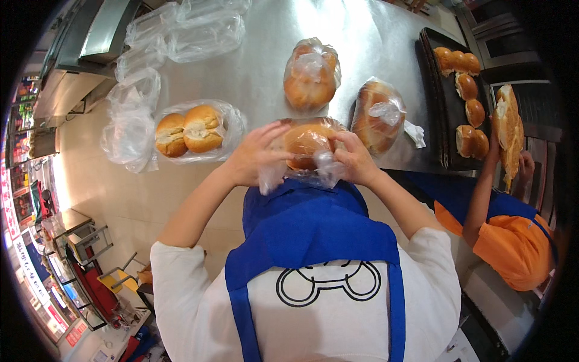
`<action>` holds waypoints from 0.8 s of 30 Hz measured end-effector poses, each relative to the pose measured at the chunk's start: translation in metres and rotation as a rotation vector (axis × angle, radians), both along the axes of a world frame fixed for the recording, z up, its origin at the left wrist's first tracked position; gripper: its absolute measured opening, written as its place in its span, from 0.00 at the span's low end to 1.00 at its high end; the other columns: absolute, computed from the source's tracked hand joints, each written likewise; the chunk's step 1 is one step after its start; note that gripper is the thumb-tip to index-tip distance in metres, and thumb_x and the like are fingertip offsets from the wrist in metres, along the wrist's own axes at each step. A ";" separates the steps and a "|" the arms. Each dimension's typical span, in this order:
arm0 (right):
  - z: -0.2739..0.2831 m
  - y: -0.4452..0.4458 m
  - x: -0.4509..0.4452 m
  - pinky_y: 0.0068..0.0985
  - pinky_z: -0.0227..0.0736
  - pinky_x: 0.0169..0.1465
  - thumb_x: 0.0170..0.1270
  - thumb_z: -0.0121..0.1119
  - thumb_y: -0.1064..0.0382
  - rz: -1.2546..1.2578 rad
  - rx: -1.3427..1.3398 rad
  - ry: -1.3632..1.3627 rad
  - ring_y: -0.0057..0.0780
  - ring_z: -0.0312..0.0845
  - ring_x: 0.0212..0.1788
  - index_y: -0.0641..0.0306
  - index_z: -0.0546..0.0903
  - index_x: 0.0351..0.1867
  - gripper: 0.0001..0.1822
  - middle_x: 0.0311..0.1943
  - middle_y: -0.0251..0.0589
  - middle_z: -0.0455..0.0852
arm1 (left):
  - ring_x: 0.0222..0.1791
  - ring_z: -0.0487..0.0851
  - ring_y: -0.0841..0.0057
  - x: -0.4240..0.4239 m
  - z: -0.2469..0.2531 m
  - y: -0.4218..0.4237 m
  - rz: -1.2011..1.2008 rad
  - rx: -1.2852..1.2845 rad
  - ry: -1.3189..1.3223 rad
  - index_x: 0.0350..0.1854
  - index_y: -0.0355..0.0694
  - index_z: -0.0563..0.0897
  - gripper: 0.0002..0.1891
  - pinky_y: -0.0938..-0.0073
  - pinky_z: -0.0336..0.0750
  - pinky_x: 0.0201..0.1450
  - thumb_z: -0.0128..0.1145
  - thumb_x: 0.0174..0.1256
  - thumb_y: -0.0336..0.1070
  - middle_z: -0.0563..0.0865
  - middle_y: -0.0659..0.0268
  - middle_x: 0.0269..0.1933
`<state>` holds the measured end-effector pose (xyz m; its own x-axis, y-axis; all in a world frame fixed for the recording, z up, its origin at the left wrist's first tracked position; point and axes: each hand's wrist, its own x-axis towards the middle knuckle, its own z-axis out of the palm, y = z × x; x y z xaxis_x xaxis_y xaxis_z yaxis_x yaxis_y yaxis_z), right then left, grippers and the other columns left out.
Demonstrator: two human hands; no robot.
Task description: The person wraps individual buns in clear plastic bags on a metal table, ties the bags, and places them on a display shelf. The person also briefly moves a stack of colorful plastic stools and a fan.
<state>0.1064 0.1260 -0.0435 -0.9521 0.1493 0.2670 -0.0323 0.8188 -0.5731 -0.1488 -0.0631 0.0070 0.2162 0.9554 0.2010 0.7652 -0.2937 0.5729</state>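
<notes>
Close in front of my blue apron, a bread loaf in a clear plastic bag point(307, 141) lies at the metal table's near edge. My left hand point(262, 151) rests at its left side, fingers spread over the plastic; whether it grips is unclear. My right hand point(355, 156) has curled fingers closed on the bag's gathered plastic at the right. Beyond it sits another bagged loaf point(311, 81) with its plastic bunched on top. To the right lies a bagged loaf with a twisted end point(379, 118). On the left, split buns point(190, 130) lie on or in an open plastic bag.
Clear plastic bags point(131, 122) spread along the table's left side. Stacked dark baking trays point(445, 104) with buns point(475, 113) stand at the right. Beside them, a co-worker in an orange shirt point(515, 249) holds a piece of bread point(509, 131). A crumpled white scrap point(415, 134) lies nearby.
</notes>
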 end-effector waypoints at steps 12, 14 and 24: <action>-0.006 -0.004 0.031 0.33 0.72 0.37 0.47 0.60 0.63 0.297 0.159 -0.022 0.36 0.77 0.35 0.58 0.79 0.27 0.05 0.31 0.39 0.81 | 0.44 0.81 0.67 0.016 -0.046 -0.010 -0.351 -0.004 0.124 0.35 0.45 0.79 0.06 0.64 0.74 0.54 0.53 0.58 0.38 0.83 0.65 0.38; -0.017 0.000 0.023 0.36 0.70 0.31 0.46 0.59 0.65 -0.018 0.086 0.076 0.42 0.75 0.25 0.57 0.79 0.25 0.04 0.23 0.41 0.79 | 0.29 0.81 0.61 0.021 -0.061 -0.007 0.062 0.143 -0.024 0.35 0.44 0.79 0.05 0.61 0.76 0.35 0.52 0.63 0.37 0.81 0.63 0.27; -0.048 -0.017 -0.035 0.47 0.74 0.35 0.68 0.51 0.59 -0.724 -0.115 -0.157 0.53 0.80 0.27 0.59 0.78 0.41 0.09 0.27 0.54 0.83 | 0.17 0.75 0.85 0.029 -0.107 0.022 0.863 -0.510 -1.152 0.27 0.39 0.79 0.21 0.81 0.67 0.18 0.49 0.74 0.50 0.78 0.69 0.19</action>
<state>0.0715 0.1093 -0.0919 -0.6311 0.7715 0.0807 0.5809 0.5390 -0.6100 -0.1197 -0.0407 -0.0999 -0.4645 0.7210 -0.5142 -0.3252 0.4011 0.8563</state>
